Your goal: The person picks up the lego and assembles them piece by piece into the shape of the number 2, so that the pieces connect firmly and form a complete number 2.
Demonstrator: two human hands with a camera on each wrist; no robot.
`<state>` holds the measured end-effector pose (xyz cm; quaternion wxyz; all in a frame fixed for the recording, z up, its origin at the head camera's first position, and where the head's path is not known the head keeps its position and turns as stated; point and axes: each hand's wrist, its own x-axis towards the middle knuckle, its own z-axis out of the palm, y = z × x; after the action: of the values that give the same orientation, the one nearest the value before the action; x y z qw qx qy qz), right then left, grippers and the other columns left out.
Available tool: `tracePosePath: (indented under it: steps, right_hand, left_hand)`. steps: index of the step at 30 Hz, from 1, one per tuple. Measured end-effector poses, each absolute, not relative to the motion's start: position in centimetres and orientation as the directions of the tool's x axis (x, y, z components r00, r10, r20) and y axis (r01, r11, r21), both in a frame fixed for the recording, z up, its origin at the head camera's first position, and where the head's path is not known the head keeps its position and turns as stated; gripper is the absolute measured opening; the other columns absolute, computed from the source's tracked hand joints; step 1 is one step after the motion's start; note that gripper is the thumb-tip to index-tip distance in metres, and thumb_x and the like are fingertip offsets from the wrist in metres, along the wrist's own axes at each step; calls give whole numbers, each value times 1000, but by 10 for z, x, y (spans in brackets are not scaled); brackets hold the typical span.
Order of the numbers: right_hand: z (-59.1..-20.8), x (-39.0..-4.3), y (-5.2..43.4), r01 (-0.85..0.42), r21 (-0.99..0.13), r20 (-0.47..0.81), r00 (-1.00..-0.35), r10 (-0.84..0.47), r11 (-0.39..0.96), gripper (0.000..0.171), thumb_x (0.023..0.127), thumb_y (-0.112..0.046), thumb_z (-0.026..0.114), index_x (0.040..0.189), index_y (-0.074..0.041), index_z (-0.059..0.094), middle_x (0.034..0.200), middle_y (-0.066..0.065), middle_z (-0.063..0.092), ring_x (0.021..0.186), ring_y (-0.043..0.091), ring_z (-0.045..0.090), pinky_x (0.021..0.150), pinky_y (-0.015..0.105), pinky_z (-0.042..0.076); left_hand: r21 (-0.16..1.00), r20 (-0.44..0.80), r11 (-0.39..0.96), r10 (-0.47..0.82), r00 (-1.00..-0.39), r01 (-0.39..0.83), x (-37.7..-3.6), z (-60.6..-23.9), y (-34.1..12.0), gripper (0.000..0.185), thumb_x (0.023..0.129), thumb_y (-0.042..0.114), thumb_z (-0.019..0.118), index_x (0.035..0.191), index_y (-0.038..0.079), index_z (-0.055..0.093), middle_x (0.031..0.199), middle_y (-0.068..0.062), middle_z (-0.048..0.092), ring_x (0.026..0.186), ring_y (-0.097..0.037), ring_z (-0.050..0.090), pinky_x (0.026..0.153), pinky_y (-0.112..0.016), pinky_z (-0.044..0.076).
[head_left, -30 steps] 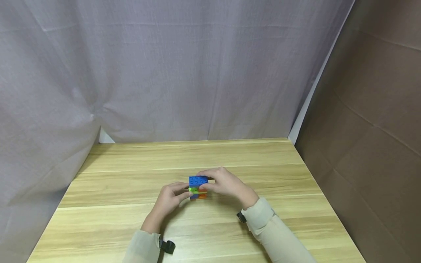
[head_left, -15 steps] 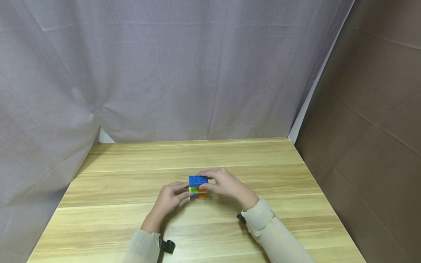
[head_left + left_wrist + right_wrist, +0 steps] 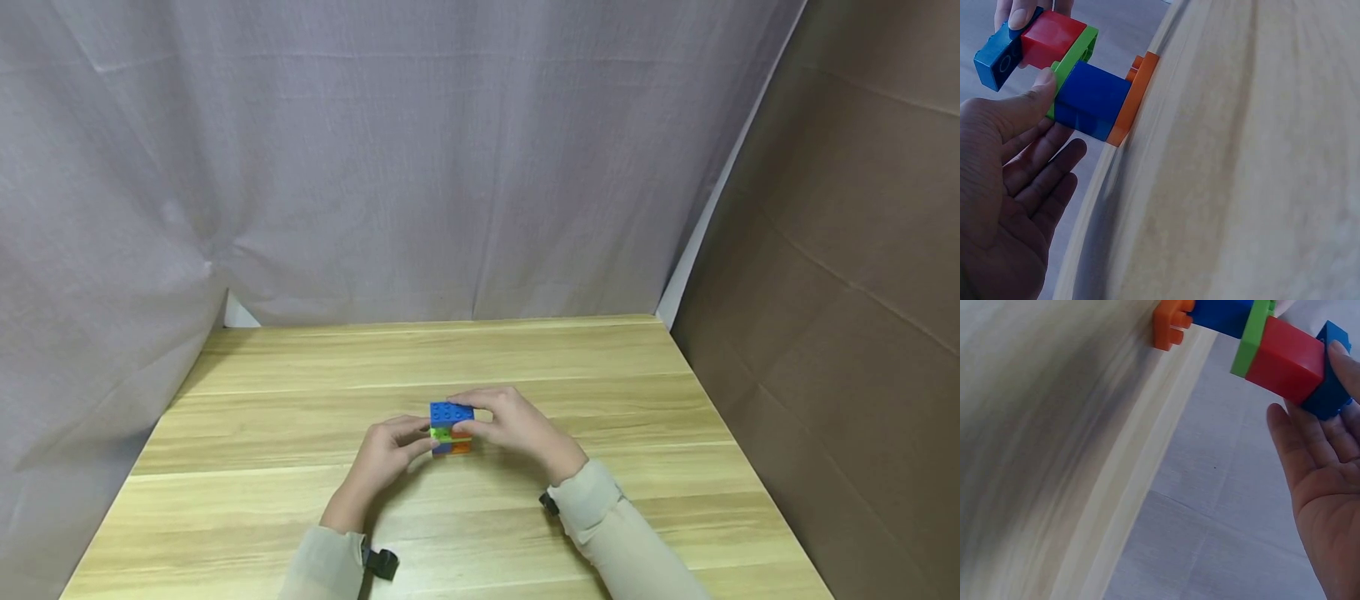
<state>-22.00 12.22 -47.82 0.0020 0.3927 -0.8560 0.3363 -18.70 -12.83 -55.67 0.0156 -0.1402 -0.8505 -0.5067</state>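
Note:
A small stack of toy building bricks stands upright on the table. At its foot is a flat orange brick (image 3: 1134, 99), bearing a taller dark blue block (image 3: 1092, 92) on the left half. Over that lies a thin green brick (image 3: 1250, 345), then a red block (image 3: 1286, 360) toward the right side. A studded blue brick (image 3: 444, 413) tops the stack. My left hand (image 3: 381, 458) pinches the green brick from the left, its lower fingers spread loose. From the right, my right hand (image 3: 517, 429) grips the top blue brick between thumb and fingers.
The wood-grain table (image 3: 247, 508) extends around the stack on all sides. Grey cloth (image 3: 360, 167) hangs behind it, and a brown panel (image 3: 847, 275) borders the right. Black straps with small dark devices (image 3: 384, 564) sit at both wrists.
The right hand and forearm have shifted very slightly, still gripping the top blue brick. The left hand and the stack look practically the same.

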Motion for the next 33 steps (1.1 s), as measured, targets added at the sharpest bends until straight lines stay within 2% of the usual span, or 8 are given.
tracePosePath:
  steps: [11, 33]
  right_hand:
    - [-490, -220, 122, -668, -621, 306, -688, -658, 409, 44, 92, -32, 74, 134, -17, 66, 131, -5, 66, 117, 10, 63, 98, 28, 52]
    - [-496, -218, 122, -735, -568, 397, -639, -659, 371, 43, 93, -27, 73, 134, -16, 65, 131, -3, 66, 120, 14, 62, 98, 31, 53]
  left_hand:
    - [855, 179, 445, 224, -958, 264, -188, -559, -129, 34, 87, 36, 80, 118, 23, 75, 115, 13, 71, 108, -13, 67, 97, -41, 53]
    - [862, 165, 441, 223, -961, 250, -187, -561, -129, 35, 88, 39, 78, 120, 24, 75, 115, 16, 70, 108, -9, 66, 96, -38, 54]
